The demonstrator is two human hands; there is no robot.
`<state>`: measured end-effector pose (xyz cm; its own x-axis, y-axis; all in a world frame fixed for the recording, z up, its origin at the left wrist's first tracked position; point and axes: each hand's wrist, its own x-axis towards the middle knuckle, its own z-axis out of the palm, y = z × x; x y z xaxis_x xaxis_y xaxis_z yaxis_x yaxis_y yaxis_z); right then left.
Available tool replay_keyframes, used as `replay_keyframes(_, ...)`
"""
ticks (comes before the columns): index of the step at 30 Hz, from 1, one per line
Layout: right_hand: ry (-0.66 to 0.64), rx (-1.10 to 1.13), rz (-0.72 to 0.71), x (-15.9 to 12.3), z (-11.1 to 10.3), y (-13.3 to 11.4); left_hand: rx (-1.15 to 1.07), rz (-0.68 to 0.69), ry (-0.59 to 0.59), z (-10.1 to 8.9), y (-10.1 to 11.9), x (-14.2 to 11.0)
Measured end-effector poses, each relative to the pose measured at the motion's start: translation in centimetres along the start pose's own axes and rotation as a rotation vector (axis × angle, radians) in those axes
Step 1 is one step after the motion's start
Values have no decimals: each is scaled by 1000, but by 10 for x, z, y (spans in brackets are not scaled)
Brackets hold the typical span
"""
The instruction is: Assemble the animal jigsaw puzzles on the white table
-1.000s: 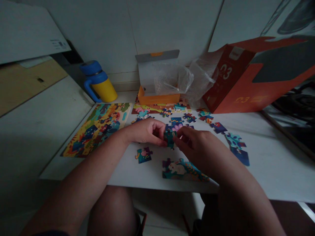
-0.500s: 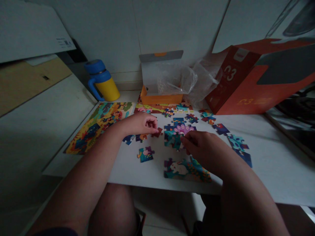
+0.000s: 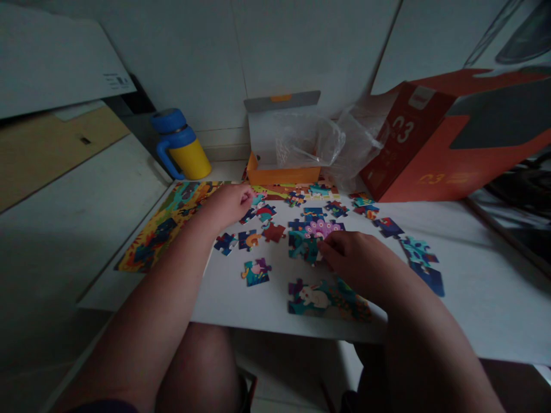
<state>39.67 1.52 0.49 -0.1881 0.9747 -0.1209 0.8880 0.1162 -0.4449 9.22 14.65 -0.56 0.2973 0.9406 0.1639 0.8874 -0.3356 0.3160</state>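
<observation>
My left hand [image 3: 235, 202] is curled closed just above loose puzzle pieces, close to the edge of a yellow picture sheet [image 3: 161, 229]; no piece sticks out of its fingers. With thumb and forefinger, my right hand [image 3: 350, 251] pinches the edge of a dark teal puzzle piece [image 3: 313, 250], at the lower side of a joined group with a purple peacock fan [image 3: 322, 228]. Its other fingers are hidden. Nearer me lies a joined strip with a white rabbit [image 3: 315, 297]. A reddish-brown piece [image 3: 274, 232] and a teal-purple piece [image 3: 256, 272] lie loose left of the group.
An open orange box [image 3: 284, 174] stands at the back with clear plastic wrap [image 3: 357, 140] beside it. A blue-yellow mug [image 3: 189, 155] is at back left, a large red box [image 3: 413, 143] at back right. Several pieces [image 3: 416, 250] lie to the right.
My left hand has moved away from me and leftward, off the reddish-brown piece, uncovering loose pieces, and its fingers have curled further. My right hand stays at the joined group.
</observation>
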Motion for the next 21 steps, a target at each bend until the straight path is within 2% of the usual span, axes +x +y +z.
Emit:
replay_keyframes(3,-10,5,15,2,1,1,129,-75,96,-1,-16,5)
replay_keyframes(5,-14,5,15,3,1,1,153,-75,96,2,-25,7)
replay_keyframes(9,2,3,17,3,1,0,89,33,25,16,-30,10)
replay_keyframes(12,7,11,19,4,1,-1,35,63,15,24,-29,11)
replay_keyframes(18,-7,8,53,6,2,-1,-108,43,7,31,-37,17)
replay_keyframes(21,5,12,44,6,3,0,-204,-30,19,33,-40,19)
